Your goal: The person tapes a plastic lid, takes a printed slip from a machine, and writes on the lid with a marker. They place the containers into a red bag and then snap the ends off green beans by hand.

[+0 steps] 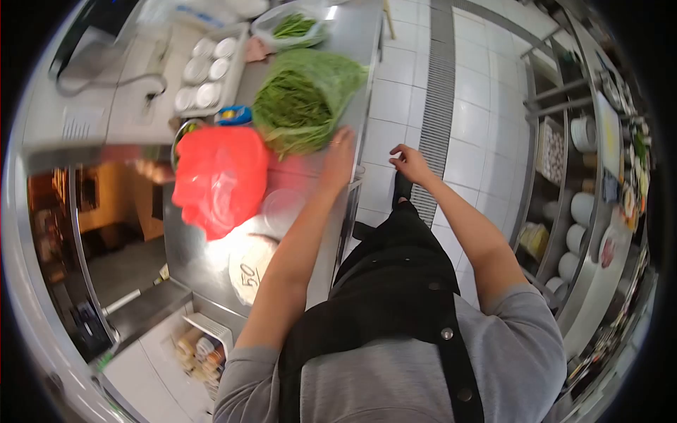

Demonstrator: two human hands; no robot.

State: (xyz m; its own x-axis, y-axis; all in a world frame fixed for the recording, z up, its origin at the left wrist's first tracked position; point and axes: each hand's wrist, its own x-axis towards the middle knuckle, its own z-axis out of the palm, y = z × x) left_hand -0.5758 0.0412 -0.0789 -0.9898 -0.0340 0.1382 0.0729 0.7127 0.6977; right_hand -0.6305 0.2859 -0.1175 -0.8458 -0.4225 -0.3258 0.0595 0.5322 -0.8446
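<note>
At the counter's edge my left hand (340, 161) rests with fingers stretched forward, right beside a green plastic bag (345, 74) full of long leafy greens (293, 106). My right hand (412, 164) hangs over the floor to the right of the counter, empty, its fingers loosely bent and apart. Left of my left forearm lies a crumpled red plastic bag (222, 176), partly over a bowl. Close to it are a clear round lid (283, 207) and a white round lid (252, 268) marked "50", partly covered by my forearm.
Beyond the greens stand a white tray of white-lidded jars (197, 68), a blue packet (233, 115) and a clear bag of greens (293, 28). A blurred hand (154, 171) shows left of the red bag. Shelves with bowls (577, 233) line the right, past a floor grate (438, 92).
</note>
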